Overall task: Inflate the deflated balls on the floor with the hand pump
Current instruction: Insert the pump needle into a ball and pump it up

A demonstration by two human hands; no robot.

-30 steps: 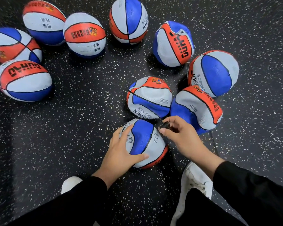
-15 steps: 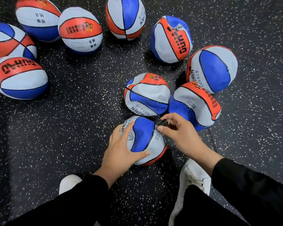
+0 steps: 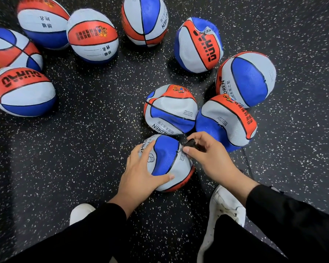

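Note:
A soft blue, white and red ball [image 3: 167,158] lies on the floor just in front of my feet. My left hand [image 3: 141,173] grips its near left side, thumb along the front. My right hand [image 3: 205,154] pinches the black nozzle end of the pump [image 3: 190,143], and its thin needle meets the ball's seam at the upper right. A thin black hose [image 3: 248,164] runs back from that hand across the floor. The pump body is out of view. Dented, deflated balls lie close behind: one [image 3: 171,109] in the middle, one [image 3: 226,120] to its right.
Several more balls lie in an arc on the dark speckled floor [image 3: 84,149]: rounder ones at the left [image 3: 21,92] and top [image 3: 92,36], a crumpled one [image 3: 198,44] and a blue-faced one [image 3: 247,78] at the right. My white shoes [image 3: 224,209] flank the held ball.
The view has shifted slightly, so the balls sit a little higher in frame. My right hand has edged the nozzle closer onto the ball's seam. My left hand keeps its hold.

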